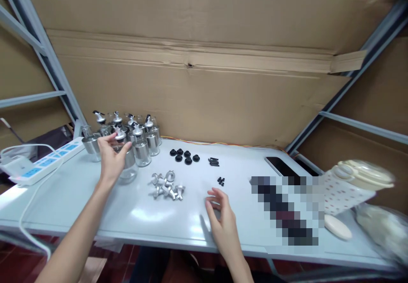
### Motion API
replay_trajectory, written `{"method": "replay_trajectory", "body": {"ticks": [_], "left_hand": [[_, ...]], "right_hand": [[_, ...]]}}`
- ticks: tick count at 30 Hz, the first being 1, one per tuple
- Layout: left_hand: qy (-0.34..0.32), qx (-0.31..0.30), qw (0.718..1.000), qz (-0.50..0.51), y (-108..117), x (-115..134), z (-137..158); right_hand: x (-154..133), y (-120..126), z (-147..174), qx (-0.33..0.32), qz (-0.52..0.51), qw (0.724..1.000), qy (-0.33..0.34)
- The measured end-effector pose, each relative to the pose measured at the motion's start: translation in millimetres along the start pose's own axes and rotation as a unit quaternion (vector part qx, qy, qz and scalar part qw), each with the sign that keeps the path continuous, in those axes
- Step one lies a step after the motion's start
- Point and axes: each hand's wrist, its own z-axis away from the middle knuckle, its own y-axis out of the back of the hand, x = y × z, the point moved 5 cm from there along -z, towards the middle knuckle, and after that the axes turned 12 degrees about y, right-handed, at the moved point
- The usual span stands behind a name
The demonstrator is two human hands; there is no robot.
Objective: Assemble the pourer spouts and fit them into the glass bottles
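My left hand [111, 157] is closed round the upper part of a glass oil bottle [129, 172] with a steel sleeve and a silver pourer on top. This bottle stands upright at the front of a cluster of similar bottles [142, 151]. Over the table's front half, my right hand [221, 219] hovers with curled, parted fingers and nothing in them. Between the hands lies a pile of silver pourer tops [167, 185]. Several black round stoppers [188, 160] sit behind it. Short black sticks [214, 162] and tiny black caps [221, 181] lie to their right.
A white power strip [47, 164] with a cable runs along the table's left side. At the right are a phone [280, 167], a blurred-out patch, a cream-lidded container [350, 189], a pale oval object [338, 227] and a plastic bag [385, 227]. Cardboard [204, 104] walls the back.
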Motion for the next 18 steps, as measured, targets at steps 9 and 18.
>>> {"method": "replay_trajectory", "body": {"ticks": [9,18], "left_hand": [[0.009,-0.019,0.997,-0.077,-14.5,-22.7,-39.9],[-0.007,-0.028,0.995,-0.09,-15.1,-24.2,-29.6]], "right_hand": [[-1.6,-2.2,1.3,-0.065,0.038,0.997,0.021],[-8.7,-2.9,0.7,-0.078,0.045,0.995,0.039]]}}
